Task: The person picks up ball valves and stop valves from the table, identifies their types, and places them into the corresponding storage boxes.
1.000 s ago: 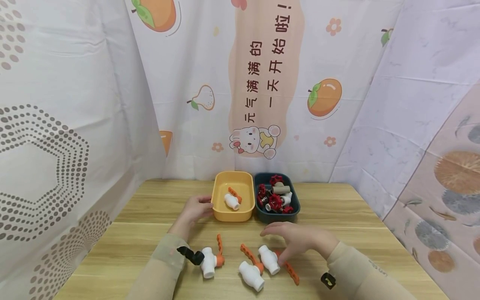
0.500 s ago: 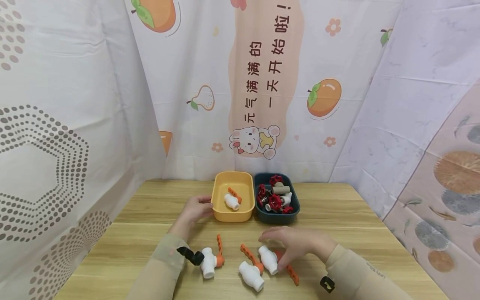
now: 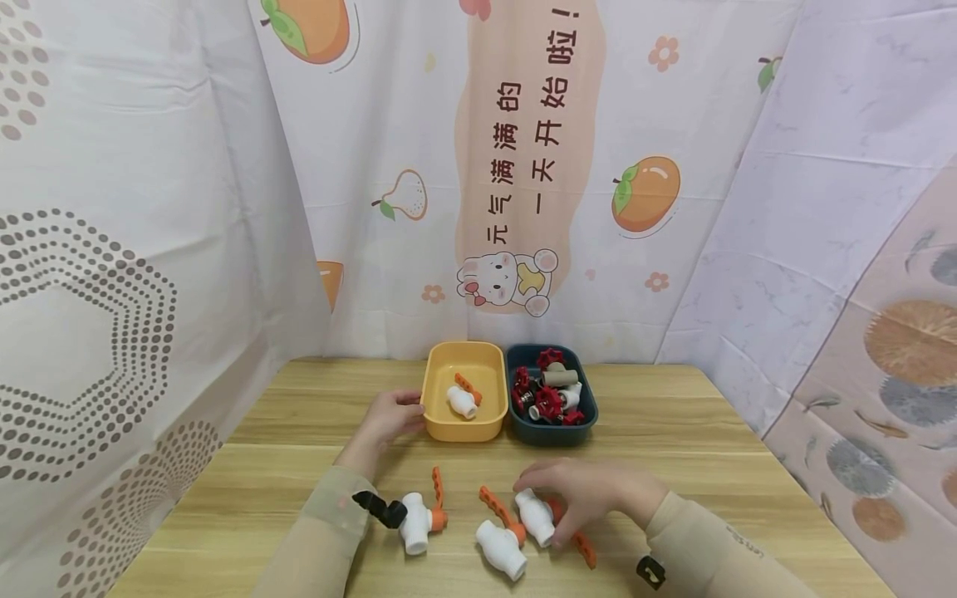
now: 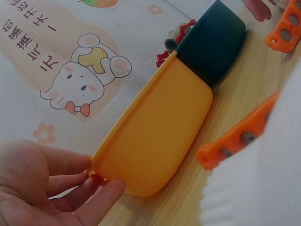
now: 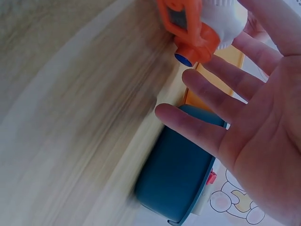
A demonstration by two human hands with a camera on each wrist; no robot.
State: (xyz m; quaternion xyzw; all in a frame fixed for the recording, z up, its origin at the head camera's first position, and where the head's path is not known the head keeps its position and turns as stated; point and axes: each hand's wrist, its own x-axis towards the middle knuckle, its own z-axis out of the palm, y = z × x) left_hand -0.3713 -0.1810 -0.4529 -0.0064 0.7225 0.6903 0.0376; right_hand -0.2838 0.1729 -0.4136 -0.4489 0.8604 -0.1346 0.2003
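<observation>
My left hand (image 3: 392, 417) rests its fingertips against the left wall of a yellow bin (image 3: 464, 433); in the left wrist view the fingers (image 4: 104, 200) meet the bin's near end. Inside lies one white ball valve (image 3: 461, 402) with an orange lever. My right hand (image 3: 586, 493) hovers over another white ball valve (image 3: 535, 517), thumb on one side and fingers spread on the other. In the right wrist view, the fingers (image 5: 193, 126) are extended beside that valve's orange handle (image 5: 193, 33), gripping nothing. Part of this valve is hidden under the hand in the head view.
Two more white ball valves, one in the middle (image 3: 502, 551) and one on the left (image 3: 415, 524), lie on the wooden table (image 3: 635, 415). A dark teal bin (image 3: 552, 433) with several red-handled valves adjoins the yellow bin. Patterned curtains (image 3: 419, 274) enclose the table.
My right hand has lowered slightly and moved a little closer around the right-hand ball valve. The left hand stays at the yellow bin, and the valves lie where they were.
</observation>
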